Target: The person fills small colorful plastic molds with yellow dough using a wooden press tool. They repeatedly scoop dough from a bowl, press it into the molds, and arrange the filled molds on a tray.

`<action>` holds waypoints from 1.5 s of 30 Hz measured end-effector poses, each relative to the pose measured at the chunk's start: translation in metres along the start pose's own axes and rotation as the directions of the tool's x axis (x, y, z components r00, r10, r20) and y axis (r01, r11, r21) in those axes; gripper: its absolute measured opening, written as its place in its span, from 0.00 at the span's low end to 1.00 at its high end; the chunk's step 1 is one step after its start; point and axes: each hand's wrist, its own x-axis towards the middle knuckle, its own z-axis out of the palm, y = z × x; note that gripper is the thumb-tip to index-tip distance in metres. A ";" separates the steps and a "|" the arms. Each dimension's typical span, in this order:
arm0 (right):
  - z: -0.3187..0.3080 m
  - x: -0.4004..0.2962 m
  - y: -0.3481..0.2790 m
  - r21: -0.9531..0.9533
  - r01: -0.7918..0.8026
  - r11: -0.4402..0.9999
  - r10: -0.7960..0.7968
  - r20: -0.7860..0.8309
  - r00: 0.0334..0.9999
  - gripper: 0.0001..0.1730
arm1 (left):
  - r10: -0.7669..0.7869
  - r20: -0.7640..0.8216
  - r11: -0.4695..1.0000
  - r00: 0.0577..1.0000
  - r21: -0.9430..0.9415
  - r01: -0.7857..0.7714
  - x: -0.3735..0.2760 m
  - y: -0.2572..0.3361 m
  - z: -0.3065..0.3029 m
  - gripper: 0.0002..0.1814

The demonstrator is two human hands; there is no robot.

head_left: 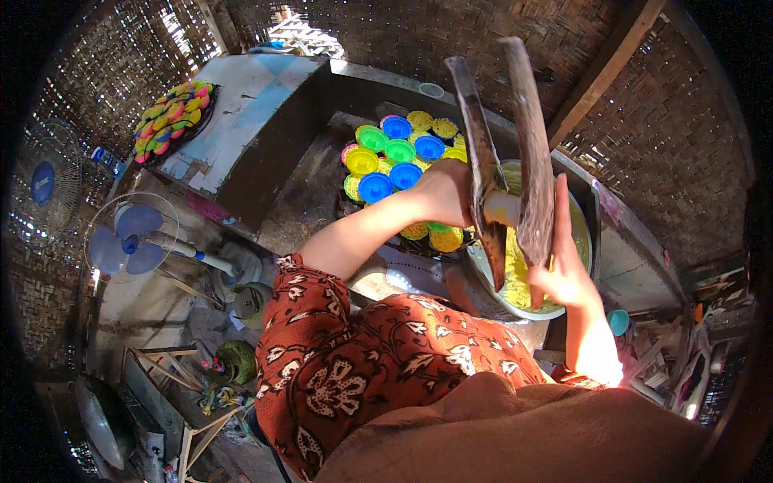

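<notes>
In front of me is a wooden hand press made of two long wooden bars [531,139], with a pale cylinder [502,207] between them. My left hand [444,192] is at the left bar, its fingers partly hidden behind the wood. My right hand [564,265] is wrapped at the near end of the right bar, one finger extended along it. Below the press is a large round basin [583,232] holding yellow strands [518,284]. To its left stands a cluster of small plastic cups in blue [406,175], green [400,150] and yellow [362,161], among yellow strand nests [445,239].
A painted block [266,90] at the back left carries a round tray of colourful pieces [172,121]. Two fans stand at the left, one with blue blades [130,244]. A green gas cylinder [235,362] and a wok [105,422] are at the lower left. Woven walls surround the place.
</notes>
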 end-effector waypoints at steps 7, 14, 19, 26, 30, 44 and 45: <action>-0.017 -0.020 0.033 0.634 -0.603 0.484 0.202 0.590 0.782 0.53 | 0.299 0.063 0.239 0.952 -0.971 -0.010 0.010 -0.014 -0.054 0.41; -0.036 -0.020 0.008 0.447 -0.808 0.384 0.310 0.762 0.568 0.65 | 0.397 -0.471 -0.354 0.788 -0.870 -0.342 0.027 -0.009 -0.089 0.52; -0.047 -0.004 0.016 0.402 -0.850 0.340 0.488 0.698 0.525 0.65 | -0.008 -0.349 -0.295 0.937 -0.895 -0.335 0.047 -0.050 -0.054 0.39; -0.059 0.003 0.027 0.322 -0.886 0.335 0.617 0.636 0.464 0.50 | -0.162 -0.164 -0.611 0.973 -0.758 -0.229 0.044 -0.081 -0.022 0.40; -0.060 0.011 0.020 0.266 -0.883 0.387 0.647 0.604 0.465 0.42 | -0.185 -0.172 -0.611 0.968 -0.751 -0.250 0.035 -0.091 -0.011 0.38; -0.035 0.032 0.020 0.137 -0.811 0.569 0.686 0.466 0.559 0.36 | -0.315 -0.173 -0.508 0.933 -0.800 -0.320 0.026 -0.106 -0.030 0.32; -0.038 0.032 0.019 0.101 -0.795 0.598 0.691 0.438 0.575 0.36 | -0.316 -0.172 -0.511 0.933 -0.797 -0.320 0.027 -0.104 -0.027 0.32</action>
